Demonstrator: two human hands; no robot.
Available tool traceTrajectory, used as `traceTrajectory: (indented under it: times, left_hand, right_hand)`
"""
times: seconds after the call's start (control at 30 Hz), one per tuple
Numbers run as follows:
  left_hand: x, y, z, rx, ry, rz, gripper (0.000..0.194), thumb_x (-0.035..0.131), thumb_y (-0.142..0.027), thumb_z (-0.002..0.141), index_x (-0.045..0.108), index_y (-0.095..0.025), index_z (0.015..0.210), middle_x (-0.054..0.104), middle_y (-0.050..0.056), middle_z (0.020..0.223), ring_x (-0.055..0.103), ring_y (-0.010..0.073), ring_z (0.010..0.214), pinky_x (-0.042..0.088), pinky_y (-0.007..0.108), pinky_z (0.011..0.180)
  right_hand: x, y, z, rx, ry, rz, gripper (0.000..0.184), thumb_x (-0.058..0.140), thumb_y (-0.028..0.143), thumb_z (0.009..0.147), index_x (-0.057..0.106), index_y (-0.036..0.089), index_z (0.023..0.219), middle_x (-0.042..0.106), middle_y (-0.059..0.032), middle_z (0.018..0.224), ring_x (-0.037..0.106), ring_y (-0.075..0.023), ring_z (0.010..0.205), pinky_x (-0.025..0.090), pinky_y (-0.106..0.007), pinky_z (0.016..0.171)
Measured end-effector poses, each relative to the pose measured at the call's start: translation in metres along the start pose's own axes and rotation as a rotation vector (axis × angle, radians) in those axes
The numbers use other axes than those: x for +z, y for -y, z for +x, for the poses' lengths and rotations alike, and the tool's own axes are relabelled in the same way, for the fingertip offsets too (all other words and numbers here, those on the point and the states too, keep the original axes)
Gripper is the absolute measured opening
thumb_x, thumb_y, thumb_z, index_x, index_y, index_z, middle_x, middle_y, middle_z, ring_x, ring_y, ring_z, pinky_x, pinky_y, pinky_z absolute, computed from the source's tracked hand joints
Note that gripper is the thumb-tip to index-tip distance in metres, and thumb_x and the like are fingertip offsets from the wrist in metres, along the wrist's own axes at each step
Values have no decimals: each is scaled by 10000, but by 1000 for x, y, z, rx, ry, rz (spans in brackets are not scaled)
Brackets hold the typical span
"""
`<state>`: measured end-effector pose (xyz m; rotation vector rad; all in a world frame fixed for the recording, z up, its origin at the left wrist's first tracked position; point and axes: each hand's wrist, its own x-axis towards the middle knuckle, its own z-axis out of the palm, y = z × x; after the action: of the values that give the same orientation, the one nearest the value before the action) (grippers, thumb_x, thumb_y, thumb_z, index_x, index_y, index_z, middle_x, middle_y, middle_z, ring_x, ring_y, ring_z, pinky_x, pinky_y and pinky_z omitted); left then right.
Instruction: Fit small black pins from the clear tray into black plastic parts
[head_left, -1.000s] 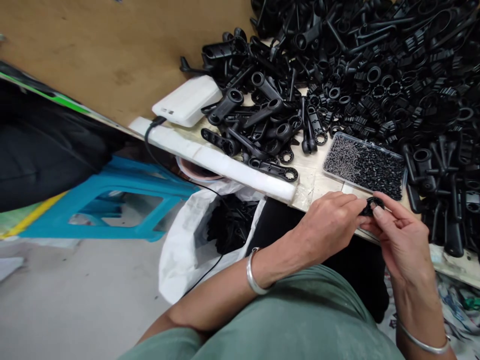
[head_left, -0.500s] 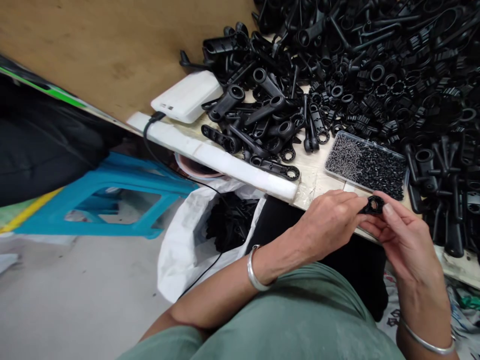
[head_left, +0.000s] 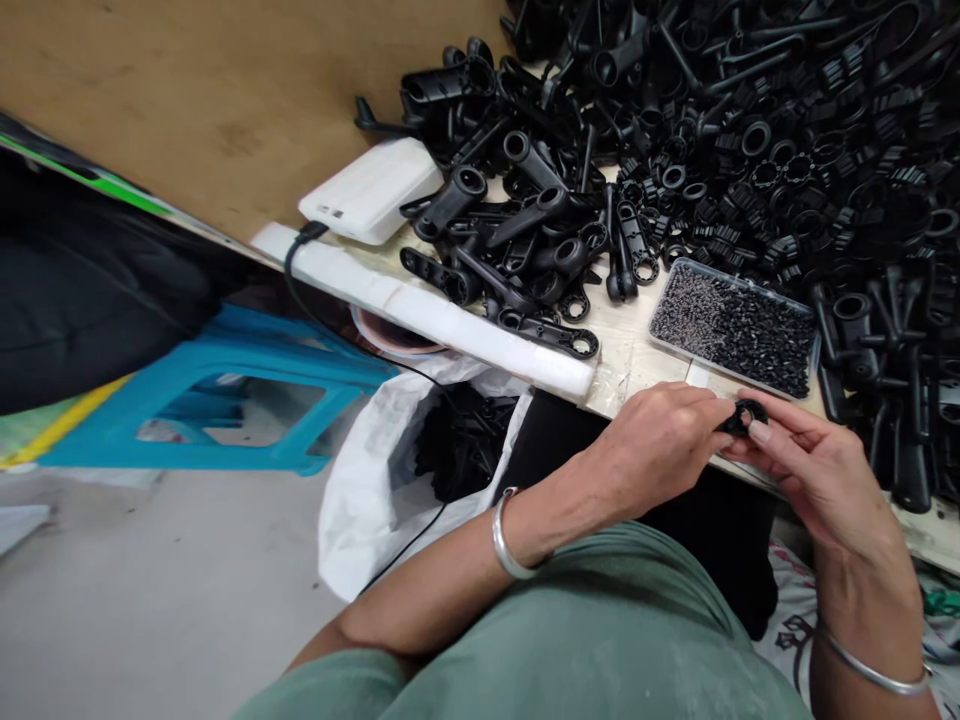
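My left hand (head_left: 664,440) grips a black plastic handle part (head_left: 744,413) whose ring-shaped end sticks out past the fingers; the rest of it is hidden in the hand. From the other side, my right hand (head_left: 821,460) pinches that ring end, its thumb lying near the opening. Both hands are at the table's front edge. Just beyond them sits a clear plastic box (head_left: 660,338) with small silvery pieces (head_left: 686,300) on its left side and small black pieces (head_left: 772,345) on its right.
Black plastic handles (head_left: 536,215) and ring pieces (head_left: 750,170) are heaped across the table. A white power bank (head_left: 375,190) with a cable lies by the white foam edge strip (head_left: 427,315). Below are a white sack (head_left: 352,520) of black parts and a blue stool (head_left: 217,400).
The right hand has shifted slightly to the right, and its thumb has moved over the ring end. The black part has turned a little between the hands. The left hand has barely moved.
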<state>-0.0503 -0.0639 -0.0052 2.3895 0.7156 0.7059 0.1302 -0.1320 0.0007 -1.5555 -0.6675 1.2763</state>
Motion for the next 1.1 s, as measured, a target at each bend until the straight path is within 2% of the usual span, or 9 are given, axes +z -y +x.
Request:
traceTrajectory:
  times: [0.3,0.5,0.63,0.73,0.8,0.87,0.93,1.03,1.1]
  left_hand:
    - [1,2,1,-6,52,-24,84,586,-117,928,666,-138,914,738,37,838,696,171,803,543,279,764]
    - [3,5,1,-5,62,-32,88,593,-112,924,673,-121,959,748,53,881,707,190,835,552,304,781]
    - [2,7,1,5,76,-29,91,600,-109,921,670,-124,976,745,54,894,706,190,857,548,306,795]
    - [-1,10,-1,24,69,-12,104,584,-97,928,662,-126,990,738,59,913,692,180,854,534,303,798]
    - [-3,13,-4,24,71,20,103,586,-89,925,658,-132,985,731,57,918,678,178,850,517,303,800]
    - [-6,17,-6,14,92,73,88,599,-84,916,655,-132,964,721,57,914,659,185,858,496,309,804]
    - [-9,20,-8,12,135,126,68,608,-91,916,653,-129,951,710,61,925,637,196,891,472,317,811]
    - [-14,23,-7,34,164,163,51,640,-180,930,654,-141,961,706,65,988,610,208,967,431,326,834]
    - [-19,24,-4,51,141,171,84,643,-231,941,662,-155,970,708,61,1018,599,207,992,406,329,841]
  right_hand:
    - [-4,3,2,22,32,-87,487,912,420,613,790,213,1037,762,-46,859,732,-184,666,648,-362,750]
    - [-2,5,3,54,32,-96,512,917,430,600,788,207,1042,746,-42,838,726,-175,663,644,-353,744]
    - [-2,5,3,27,39,-166,554,901,470,618,775,195,1082,745,-48,831,717,-171,666,641,-343,725]
    - [-6,5,2,-38,63,-270,589,859,503,678,743,181,1157,735,-45,757,711,-174,663,638,-342,697]
    - [-12,6,0,-76,52,-331,610,836,527,699,726,186,1192,755,-65,808,715,-183,677,636,-353,697]
    - [-21,8,-1,-111,11,-394,594,816,546,712,729,196,1184,768,-85,876,719,-193,701,629,-351,703]
    - [-29,11,2,-165,-73,-481,544,793,562,724,751,202,1129,765,-83,853,707,-192,682,614,-335,678]
    - [-35,18,13,-331,-237,-714,417,722,549,786,775,219,1036,741,-59,772,667,-189,631,568,-327,636]
    - [-31,25,24,-487,-262,-951,327,662,483,848,777,226,1014,744,-66,832,666,-205,684,545,-349,689]
